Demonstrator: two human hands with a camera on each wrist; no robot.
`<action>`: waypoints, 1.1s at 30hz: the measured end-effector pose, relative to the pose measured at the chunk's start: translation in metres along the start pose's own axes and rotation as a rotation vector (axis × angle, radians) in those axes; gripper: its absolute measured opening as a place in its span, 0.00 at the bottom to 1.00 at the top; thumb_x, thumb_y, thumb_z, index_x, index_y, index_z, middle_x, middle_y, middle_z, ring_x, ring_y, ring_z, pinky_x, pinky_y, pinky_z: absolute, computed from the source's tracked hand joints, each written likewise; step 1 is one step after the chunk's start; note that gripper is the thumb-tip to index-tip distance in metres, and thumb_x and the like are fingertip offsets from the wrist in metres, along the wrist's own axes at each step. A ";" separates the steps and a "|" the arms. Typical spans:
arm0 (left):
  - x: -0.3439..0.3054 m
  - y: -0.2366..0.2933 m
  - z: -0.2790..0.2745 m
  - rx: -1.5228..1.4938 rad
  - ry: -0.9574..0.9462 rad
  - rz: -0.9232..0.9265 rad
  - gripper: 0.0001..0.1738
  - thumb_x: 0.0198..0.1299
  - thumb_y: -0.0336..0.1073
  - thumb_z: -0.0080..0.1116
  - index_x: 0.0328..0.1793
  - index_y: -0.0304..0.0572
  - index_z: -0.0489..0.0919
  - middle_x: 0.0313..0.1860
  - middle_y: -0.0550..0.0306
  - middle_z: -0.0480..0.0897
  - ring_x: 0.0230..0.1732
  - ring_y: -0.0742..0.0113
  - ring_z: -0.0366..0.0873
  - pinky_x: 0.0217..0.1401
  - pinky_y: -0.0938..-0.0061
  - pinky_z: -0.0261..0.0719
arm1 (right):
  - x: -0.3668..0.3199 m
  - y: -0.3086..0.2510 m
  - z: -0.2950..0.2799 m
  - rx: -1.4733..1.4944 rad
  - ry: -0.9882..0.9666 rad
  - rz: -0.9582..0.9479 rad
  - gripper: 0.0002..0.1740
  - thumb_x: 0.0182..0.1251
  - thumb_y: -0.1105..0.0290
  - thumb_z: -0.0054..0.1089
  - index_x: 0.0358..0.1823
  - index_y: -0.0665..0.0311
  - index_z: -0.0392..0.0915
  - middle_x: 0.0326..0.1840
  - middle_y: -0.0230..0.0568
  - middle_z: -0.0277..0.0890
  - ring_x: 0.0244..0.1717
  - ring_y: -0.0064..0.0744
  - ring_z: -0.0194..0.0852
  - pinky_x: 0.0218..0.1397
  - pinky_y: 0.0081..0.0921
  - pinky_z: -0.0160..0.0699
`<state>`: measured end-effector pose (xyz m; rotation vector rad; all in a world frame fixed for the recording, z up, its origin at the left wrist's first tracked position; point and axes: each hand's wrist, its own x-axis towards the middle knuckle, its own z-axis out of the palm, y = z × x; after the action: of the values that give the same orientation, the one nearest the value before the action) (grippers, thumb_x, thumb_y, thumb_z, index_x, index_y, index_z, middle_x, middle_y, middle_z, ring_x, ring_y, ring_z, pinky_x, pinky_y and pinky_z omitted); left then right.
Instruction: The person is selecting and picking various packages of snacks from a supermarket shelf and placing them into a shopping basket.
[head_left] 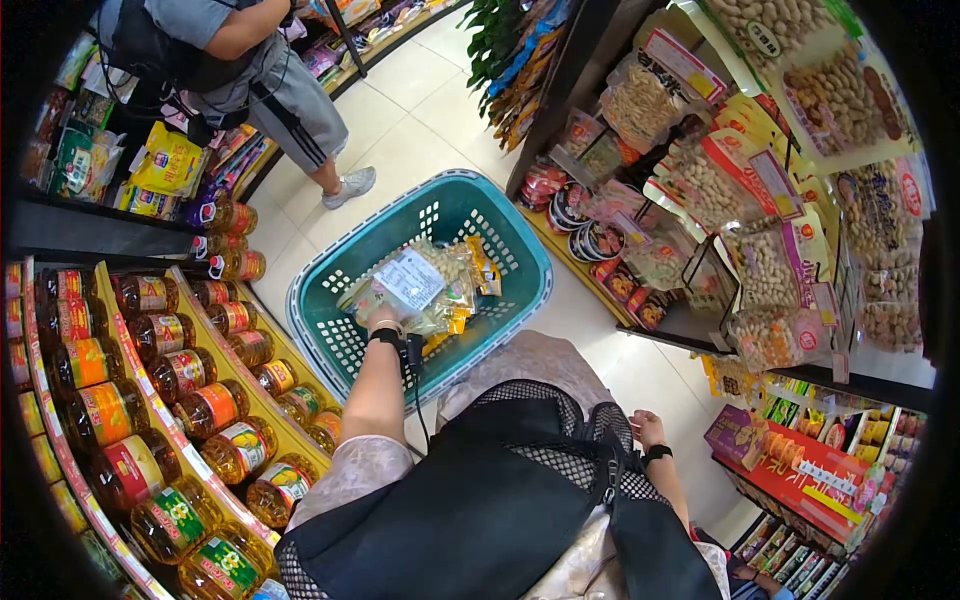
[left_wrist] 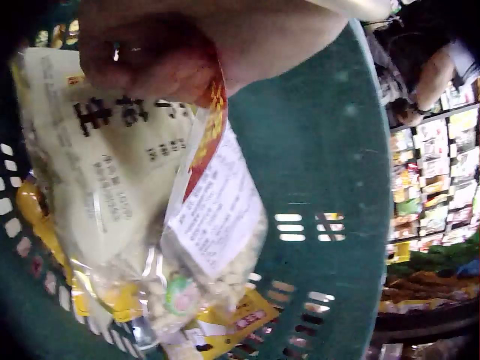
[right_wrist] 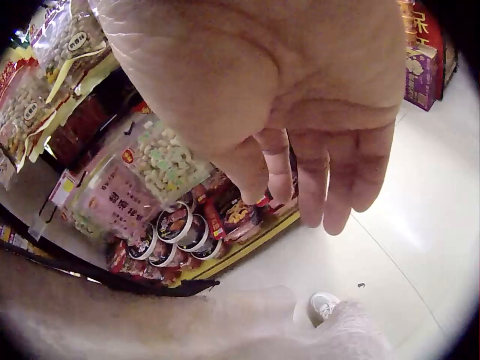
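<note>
My left hand point(head_left: 384, 314) reaches down into a green plastic basket point(head_left: 350, 255). In the left wrist view its curled fingers point(left_wrist: 150, 79) grip the top of a clear peanut bag point(left_wrist: 214, 210) with a red edge and a white printed label. A pale bag point(left_wrist: 97, 172) with black characters lies right beside it, its upper part overlapped by the hand. Small yellow packets point(head_left: 486, 268) lie under and beside the bags. My right hand point(head_left: 648, 428) hangs loosely at my side, its fingers relaxed and holding nothing.
Shelves of oil bottles point(head_left: 185, 380) line the left. Bagged peanuts point(head_left: 700, 185) hang on a rack at the right, above round tubs point(head_left: 600, 240). Ahead, a person in grey shorts point(head_left: 300, 110) stands on the tiled floor point(head_left: 430, 100). Stacked boxes point(head_left: 810, 470) stand at the lower right.
</note>
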<state>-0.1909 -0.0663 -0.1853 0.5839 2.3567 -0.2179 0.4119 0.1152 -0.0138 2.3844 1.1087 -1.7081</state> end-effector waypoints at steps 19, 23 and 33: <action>-0.359 0.191 -0.266 -1.736 -0.477 1.015 0.18 0.66 0.41 0.45 0.45 0.30 0.76 0.38 0.55 0.79 0.42 0.70 0.75 0.48 0.75 0.70 | -0.197 -0.297 0.100 -0.237 -0.469 -1.481 0.26 0.59 0.62 0.60 0.55 0.70 0.69 0.48 0.47 0.75 0.51 0.31 0.71 0.55 0.25 0.67; -0.359 0.212 -0.266 -1.612 -0.254 1.168 0.23 0.68 0.45 0.40 0.54 0.28 0.70 0.40 0.55 0.76 0.42 0.68 0.72 0.49 0.74 0.68 | -0.159 -0.293 0.064 0.205 -0.537 -1.223 0.20 0.71 0.61 0.46 0.42 0.75 0.77 0.35 0.31 0.78 0.36 0.15 0.69 0.43 0.19 0.70; -0.317 0.249 -0.170 -1.359 -0.436 0.775 0.28 0.60 0.39 0.57 0.64 0.38 0.62 0.56 0.52 0.72 0.56 0.68 0.69 0.54 0.76 0.70 | -0.107 -0.260 0.015 0.698 -0.643 -0.781 0.20 0.71 0.59 0.45 0.47 0.72 0.74 0.44 0.36 0.78 0.40 0.20 0.74 0.47 0.20 0.72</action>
<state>0.0348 0.0947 0.1530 0.5689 1.2396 1.3300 0.2422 0.2478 0.1680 1.3394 1.5826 -3.2249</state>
